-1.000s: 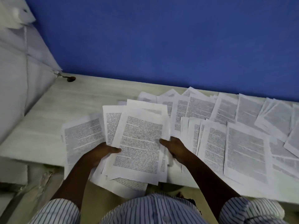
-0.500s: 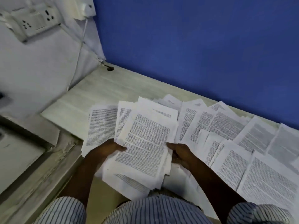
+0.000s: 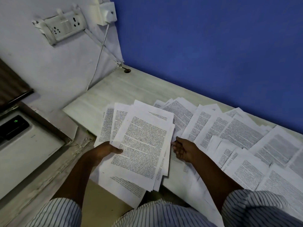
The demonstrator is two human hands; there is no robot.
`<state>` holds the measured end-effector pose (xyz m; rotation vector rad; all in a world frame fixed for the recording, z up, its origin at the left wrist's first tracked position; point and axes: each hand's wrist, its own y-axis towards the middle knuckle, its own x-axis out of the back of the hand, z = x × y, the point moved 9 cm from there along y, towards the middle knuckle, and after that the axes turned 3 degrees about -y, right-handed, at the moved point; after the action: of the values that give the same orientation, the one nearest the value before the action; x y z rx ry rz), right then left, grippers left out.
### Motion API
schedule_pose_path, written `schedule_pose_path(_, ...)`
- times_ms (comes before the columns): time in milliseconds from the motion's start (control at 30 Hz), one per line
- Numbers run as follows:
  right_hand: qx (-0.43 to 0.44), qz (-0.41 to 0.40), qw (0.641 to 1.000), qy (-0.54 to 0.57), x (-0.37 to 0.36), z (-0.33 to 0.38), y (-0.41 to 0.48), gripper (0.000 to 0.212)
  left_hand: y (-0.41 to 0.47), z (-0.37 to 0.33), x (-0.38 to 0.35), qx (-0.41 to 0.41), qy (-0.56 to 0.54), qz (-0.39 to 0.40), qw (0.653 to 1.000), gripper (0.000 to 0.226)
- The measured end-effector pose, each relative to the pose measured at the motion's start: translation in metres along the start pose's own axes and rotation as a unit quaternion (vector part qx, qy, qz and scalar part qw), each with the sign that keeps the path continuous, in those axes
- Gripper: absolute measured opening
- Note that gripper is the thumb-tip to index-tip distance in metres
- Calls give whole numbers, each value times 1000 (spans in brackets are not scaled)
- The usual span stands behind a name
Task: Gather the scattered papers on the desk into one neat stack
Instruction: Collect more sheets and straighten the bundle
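While your left hand (image 3: 105, 151) grips the loose bundle of white printed sheets (image 3: 142, 141) by its left edge, thumb on top, the task is only partly done, I judge. The bundle hangs over the near edge of the pale wood-grain desk (image 3: 105, 95), and its sheets are fanned, not squared. Your right hand (image 3: 183, 149) is at the bundle's right edge with curled fingers; I cannot tell whether it pinches the edge or only touches it. To the right of it, many scattered white printed papers (image 3: 237, 133) lie overlapping along the desk up to the right border, so most of the gathering is left, and after it the squaring.

Around you, from the left: a white appliance with a small green light (image 3: 19, 138) stands near the desk's left end. On the pale side wall are a white socket board (image 3: 64, 28) and a white plug-in adapter (image 3: 106, 13); a thin white cable (image 3: 100, 53) comes down from the adapter toward the desk's left end, near a round cable hole (image 3: 127, 70). Behind the desk is a plain blue wall (image 3: 205, 46). The cable is well apart from the papers, so I judge it does not stand in your way. The overhanging bundle is the risk: loose sheets could slide off.
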<state>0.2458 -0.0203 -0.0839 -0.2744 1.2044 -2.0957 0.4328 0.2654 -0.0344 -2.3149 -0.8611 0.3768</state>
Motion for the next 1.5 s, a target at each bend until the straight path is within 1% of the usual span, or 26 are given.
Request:
schedule_pose_path(67, 3, 8, 1000, -12, -6, 0, -1, 42, -3, 1, -2, -7, -13, 3, 1000, 59)
schedule_pose_path(133, 28, 17, 999, -27, -14, -2, -3, 55, -7, -1, -4, -15, -22, -12, 1000, 48)
schedule_pose_path(200, 49, 42, 996, -65, -27, -10, -5, 69, -8, -2, -4, -24, -40, -29, 998, 43)
schedule_pose_path(233, 50, 65, 994, -78, -35, -16, -8, 71, -9, -3, -7, -27, -53, -29, 998, 44)
schedule_pose_path(300, 42, 128, 988, -79, -54, -25, -13, 68, -9, -5, -7, -25, -91, -22, 995, 50)
schedule_pose_path(367, 38, 195, 979, -51, -75, -26, -23, 57, -7, -7, -9, -11, -124, 21, 992, 57)
schedule_pose_path(400, 48, 214, 974, -47, -82, -23, -26, 49, -5, -10, -10, -9, -129, 42, 991, 60)
schedule_pose_path(433, 67, 218, 972, -60, -87, -18, -28, 45, -4, -15, -12, -13, -115, 50, 992, 62)
schedule_pose_path(500, 118, 178, 971, -108, -91, -3, -31, 40, 2, -23, -13, -24, -64, 33, 997, 63)
schedule_pose_path(567, 156, 138, 968, -140, -93, 13, -34, 37, 7, -35, -11, -43, -18, -23, 999, 46)
schedule_pose_path(600, 170, 130, 967, -138, -92, 20, -38, 35, 9, -39, -12, -55, -30, -35, 997, 39)
schedule_pose_path(633, 181, 129, 968, -120, -90, 28, -40, 34, 12, -45, -14, -75, -62, -33, 995, 38)
schedule_pose_path(700, 191, 149, 968, -66, -83, 39, -44, 33, 8, -61, -22, -120, -124, -5, 985, 47)
schedule_pose_path(767, 199, 161, 966, -40, -75, 49, -49, 33, 7, -77, -34, -147, -149, 23, 978, 51)
schedule_pose_path(833, 206, 151, 966, -44, -67, 56, -51, 31, 8, -88, -47, -151, -112, 13, 982, 43)
schedule_pose_path(900, 220, 122, 966, -55, -60, 61, -52, 31, 9, -101, -57, -167, -27, -31, 985, 35)
schedule_pose_path(933, 233, 101, 965, -61, -55, 64, -52, 30, 11, -106, -61, -180, -8, -42, 983, 35)
schedule_pose_path(1033, 272, 38, 958, -80, -36, 73, -51, 33, 11, -126, -67, -204, -20, -75, 976, 36)
schedule_pose_path(1100, 278, 18, 957, -75, -24, 80, -57, 40, 9, -140, -73, -217, -46, -88, 971, 30)
schedule_pose_path(1133, 276, 9, 959, -66, -18, 81, -57, 45, 7, -147, -75, -226, -68, -89, 968, 27)
schedule_pose_path(1200, 256, 11, 967, -19, -8, 77, -61, 42, 0, -165, -84, -255, -119, -76, 957, 30)
schedule_pose_path(1233, 228, 29, 973, 9, -9, 69, -59, 43, -3, -174, -88, -271, -138, -63, 951, 34)
schedule_pose_path(1300, 165, 70, 981, 72, -12, 51, -58, 57, -8, -190, -104, -297, -171, -22, 939, 40)
schedule_pose_path(1367, 125, 109, 978, 130, -22, 42, -59, 59, -10, -198, -119, -299, -189, -5, 935, 39)
schedule_pose_path(1433, 127, 153, 963, 183, -36, 44, -68, 55, -11, -198, -125, -293, -178, -59, 938, 28)
schedule_pose_path(1500, 162, 175, 940, 245, -43, 55, -76, 53, -12, -193, -126, -285, -156, -121, 938, 22)
